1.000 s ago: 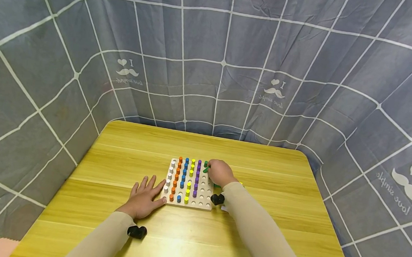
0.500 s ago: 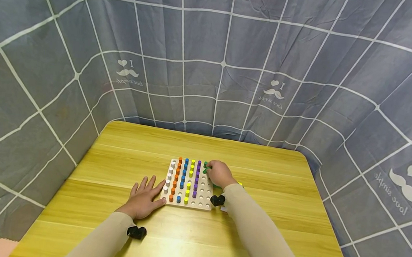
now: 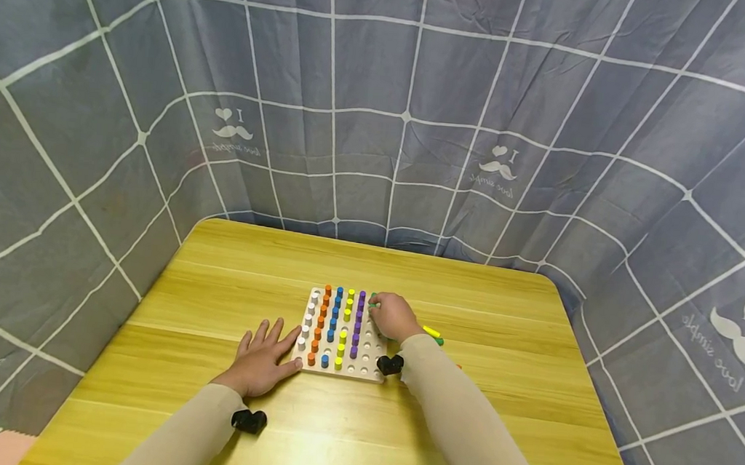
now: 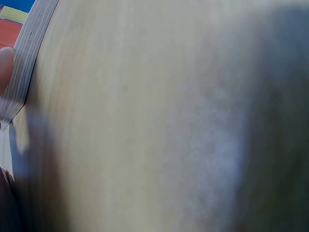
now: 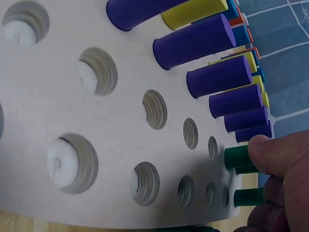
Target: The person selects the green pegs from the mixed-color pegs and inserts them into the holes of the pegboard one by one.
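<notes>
A pale wooden pegboard (image 3: 361, 372) lies on the table with columns of white, orange, blue, yellow and purple pegs standing in it. My left hand (image 3: 257, 362) rests flat beside it, fingers spread, thumb and fingertips at the board's left side. At the far right part of the board, my right hand (image 3: 398, 318) grips a green peg (image 5: 236, 157) with the thumb on its end, close to the board's surface. Another green peg (image 5: 248, 197) shows by the curled fingers; whether it is held or seated I cannot tell. The hand hides part of the green column.
Loose yellow (image 3: 432, 331) and green (image 3: 439, 341) pegs lie on the table (image 3: 504, 308) right of the board, partly behind my right forearm. Bare holes (image 5: 154, 183) run down the board's right side. A grey gridded curtain (image 3: 366, 144) surrounds the table's far sides.
The green peg in my right hand, slanted before, now shows less beside the fingertips. The right forearm shifted slightly left, exposing more loose pegs. My left hand stays put.
</notes>
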The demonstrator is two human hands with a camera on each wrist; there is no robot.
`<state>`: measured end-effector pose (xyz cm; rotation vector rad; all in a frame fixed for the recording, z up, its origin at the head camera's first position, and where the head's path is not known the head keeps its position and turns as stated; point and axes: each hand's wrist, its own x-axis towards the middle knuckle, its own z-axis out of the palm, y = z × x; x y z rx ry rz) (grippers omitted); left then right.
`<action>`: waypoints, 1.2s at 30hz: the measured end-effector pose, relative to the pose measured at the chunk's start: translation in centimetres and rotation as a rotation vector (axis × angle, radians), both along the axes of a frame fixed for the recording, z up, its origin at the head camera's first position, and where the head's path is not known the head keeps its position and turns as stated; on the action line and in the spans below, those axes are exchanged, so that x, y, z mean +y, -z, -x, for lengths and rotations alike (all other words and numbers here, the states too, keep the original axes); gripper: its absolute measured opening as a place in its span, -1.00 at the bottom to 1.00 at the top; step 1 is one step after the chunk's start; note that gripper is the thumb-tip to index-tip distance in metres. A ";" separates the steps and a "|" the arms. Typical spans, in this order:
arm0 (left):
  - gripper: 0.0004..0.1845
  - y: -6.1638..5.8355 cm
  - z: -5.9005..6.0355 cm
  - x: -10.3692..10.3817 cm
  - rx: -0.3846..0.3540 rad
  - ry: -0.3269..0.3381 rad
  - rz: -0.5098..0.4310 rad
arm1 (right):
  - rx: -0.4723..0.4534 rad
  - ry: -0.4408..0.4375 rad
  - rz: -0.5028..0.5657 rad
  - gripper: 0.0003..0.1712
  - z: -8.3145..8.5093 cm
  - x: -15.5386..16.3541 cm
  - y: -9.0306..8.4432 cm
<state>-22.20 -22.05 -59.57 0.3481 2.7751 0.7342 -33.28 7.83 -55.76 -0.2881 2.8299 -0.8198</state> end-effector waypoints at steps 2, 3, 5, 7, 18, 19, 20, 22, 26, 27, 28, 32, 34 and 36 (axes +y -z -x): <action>-0.14 0.0 0.1 0.0 0.005 0.003 0.005 | -0.001 0.006 0.001 -0.72 0.0 0.0 0.0; -0.14 0.0 0.1 0.0 0.006 0.004 0.008 | -0.001 0.010 0.001 -0.72 0.0 0.0 0.0; -0.13 -0.2 0.1 0.0 0.004 0.006 0.014 | -0.002 0.015 0.000 -0.72 0.0 0.1 -0.1; -0.13 -0.2 0.1 0.0 0.005 0.006 0.013 | -0.009 0.020 0.005 -0.71 0.0 0.1 -0.1; -0.13 0.1 0.1 0.0 -0.007 0.001 0.010 | -0.031 0.036 0.027 -0.71 -0.2 0.0 -0.2; -0.13 0.1 0.1 0.0 -0.007 0.002 0.010 | -0.031 0.036 0.027 -0.71 -0.2 0.0 -0.2; -0.14 0.1 0.1 0.0 -0.004 0.001 0.008 | -0.029 0.036 0.027 -0.71 -0.2 0.0 -0.1; -0.14 0.1 0.1 0.0 0.000 -0.001 0.006 | -0.027 0.036 0.029 -0.70 -0.1 0.0 -0.1; -0.14 -0.1 0.0 0.1 -0.005 0.000 0.006 | -0.027 0.036 0.033 -0.70 -0.1 0.0 -0.1; -0.14 -0.1 0.0 0.1 -0.008 0.000 0.009 | -0.027 0.035 0.033 -0.70 -0.1 0.0 -0.2; -0.14 -0.1 0.0 0.0 -0.011 0.001 0.010 | -0.028 0.034 0.034 -0.70 -0.1 0.0 -0.2; -0.13 -0.2 -0.1 0.0 -0.008 -0.002 0.014 | -0.022 0.023 0.029 -0.69 -0.2 0.1 -0.3; -0.14 -0.2 -0.1 0.0 -0.006 -0.002 0.013 | -0.018 0.015 0.026 -0.67 -0.3 0.1 -0.3; -0.14 -0.2 -0.1 0.0 -0.008 -0.002 0.013 | -0.013 0.009 0.023 -0.65 -0.3 0.1 -0.3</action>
